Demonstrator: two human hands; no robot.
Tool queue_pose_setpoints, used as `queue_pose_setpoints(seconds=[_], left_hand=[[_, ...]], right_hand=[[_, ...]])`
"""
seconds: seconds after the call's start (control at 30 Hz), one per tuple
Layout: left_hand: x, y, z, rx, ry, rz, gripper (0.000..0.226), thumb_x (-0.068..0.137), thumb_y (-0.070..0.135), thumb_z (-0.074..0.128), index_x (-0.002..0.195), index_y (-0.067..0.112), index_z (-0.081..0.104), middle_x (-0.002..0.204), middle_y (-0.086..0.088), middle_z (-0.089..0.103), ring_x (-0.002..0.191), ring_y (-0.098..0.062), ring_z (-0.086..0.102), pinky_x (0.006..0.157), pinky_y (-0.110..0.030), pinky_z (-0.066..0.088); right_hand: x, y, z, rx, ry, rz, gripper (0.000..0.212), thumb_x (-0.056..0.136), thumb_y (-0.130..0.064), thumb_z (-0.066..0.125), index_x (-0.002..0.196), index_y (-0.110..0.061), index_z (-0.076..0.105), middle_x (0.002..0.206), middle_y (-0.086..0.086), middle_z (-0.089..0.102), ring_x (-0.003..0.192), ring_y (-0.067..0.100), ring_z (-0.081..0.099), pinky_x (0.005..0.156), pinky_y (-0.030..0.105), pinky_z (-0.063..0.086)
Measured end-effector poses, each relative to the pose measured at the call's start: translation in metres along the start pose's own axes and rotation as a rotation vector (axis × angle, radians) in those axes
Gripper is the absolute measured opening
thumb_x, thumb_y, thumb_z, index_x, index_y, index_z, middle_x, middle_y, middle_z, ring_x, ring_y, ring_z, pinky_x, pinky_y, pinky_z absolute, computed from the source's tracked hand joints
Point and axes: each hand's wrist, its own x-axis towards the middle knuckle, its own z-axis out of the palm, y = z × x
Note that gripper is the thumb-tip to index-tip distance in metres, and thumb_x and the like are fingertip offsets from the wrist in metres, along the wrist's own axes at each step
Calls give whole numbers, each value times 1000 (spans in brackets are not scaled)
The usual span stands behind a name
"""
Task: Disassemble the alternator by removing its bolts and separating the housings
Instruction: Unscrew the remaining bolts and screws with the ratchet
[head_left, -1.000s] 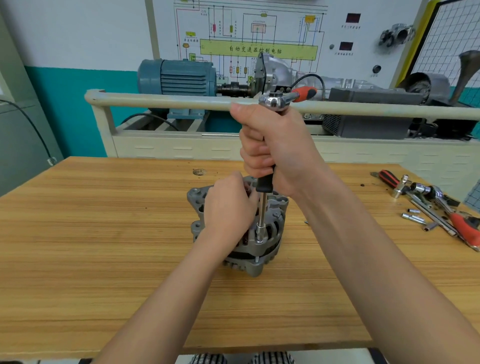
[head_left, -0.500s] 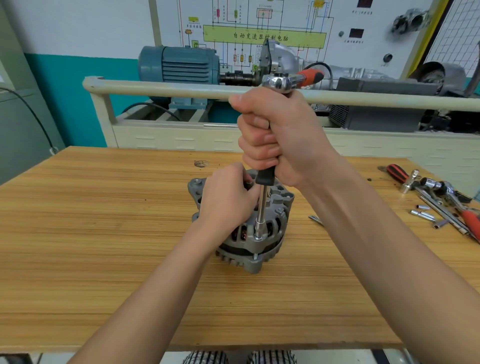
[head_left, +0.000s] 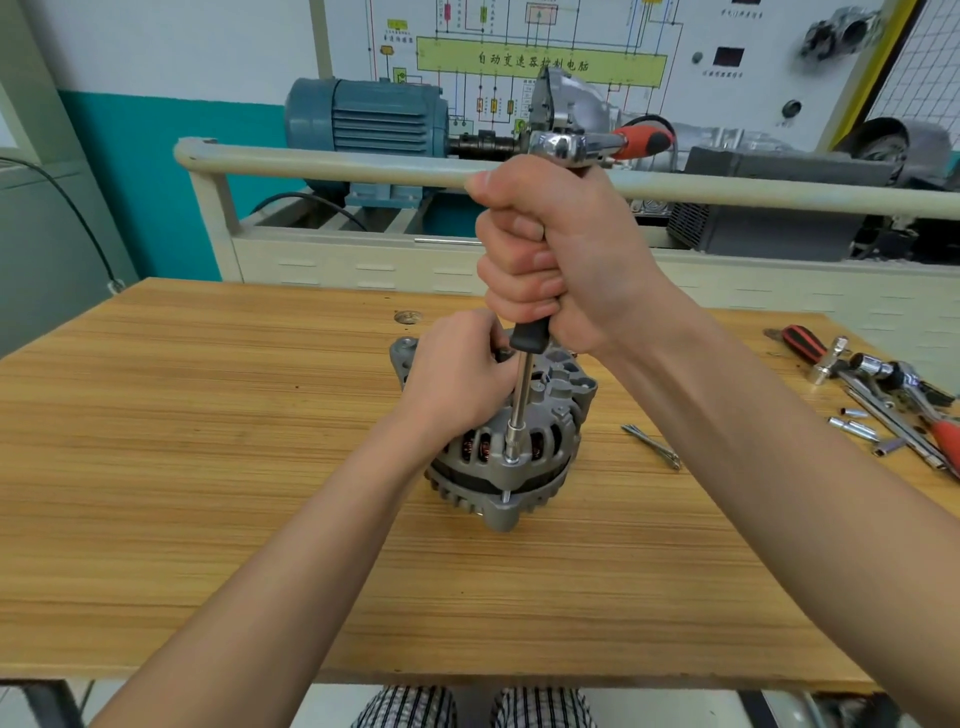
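Head view: alternator upright mid-worktop; left hand wraps its top housing, right hand fisted tight on extension driver, socket seated on a through-bolt; risk: shaft tilts, socket slips off, alternator tips; loose tools near right edge, clear of the work.

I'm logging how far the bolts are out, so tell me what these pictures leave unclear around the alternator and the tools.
Head view only:
- Bolt head: covered by the socket; how far it is out cannot be told.
- Alternator left side: hidden by the left hand.
- Driver handle: wrapped by the right hand.
- Other bolts: not visible.
- Tools at the right: cut off by the edge.
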Motion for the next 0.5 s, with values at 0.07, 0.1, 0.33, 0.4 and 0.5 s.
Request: queue_pose_setpoints(seconds=[0.07, 0.1, 0.33, 0.4, 0.5], left_hand=[[0, -1, -1, -1, -8, 17, 28, 89, 22, 62, 91, -6, 61, 79, -19, 65, 80, -36, 60, 73, -50, 47], [1, -2, -1, -2, -15, 24, 28, 89, 22, 62, 91, -6, 61, 80, -19, 65, 80, -36, 60, 73, -51, 47], [5, -7, 0, -11, -34, 19, 31, 88, 24, 64, 97, -5, 61, 90, -18, 67, 90, -35, 61, 81, -48, 47], [6, -6, 0, -2, -31, 20, 29, 87, 22, 64, 94, -6, 62, 89, -20, 67, 89, -35, 60, 79, -48, 47], [6, -6, 0, 17, -29, 34, 27, 87, 21, 63, 88, -6, 60, 83, -20, 65, 84, -36, 60, 75, -48, 48]], right_hand=[[-1, 1, -1, 10, -19, -2, 53, 96, -4, 40, 46, -16, 28, 34, -5, 22, 26, 7, 17, 38, 8, 19], [0, 1, -1, 15, -30, -6, 53, 96, -4, 40, 46, -16, 28, 34, -5, 23, 26, 7, 17, 38, 8, 19], [3, 4, -7, 13, -81, -12, 54, 96, -5, 40, 44, -16, 27, 34, -6, 23, 26, 7, 17, 38, 9, 20], [4, 4, -9, 22, -110, 3, 55, 95, -7, 40, 42, -17, 29, 34, -6, 24, 27, 6, 17, 37, 9, 20], [5, 4, -11, 34, -131, 10, 56, 95, -8, 40, 41, -19, 31, 34, -7, 24, 27, 6, 17, 36, 9, 19]])
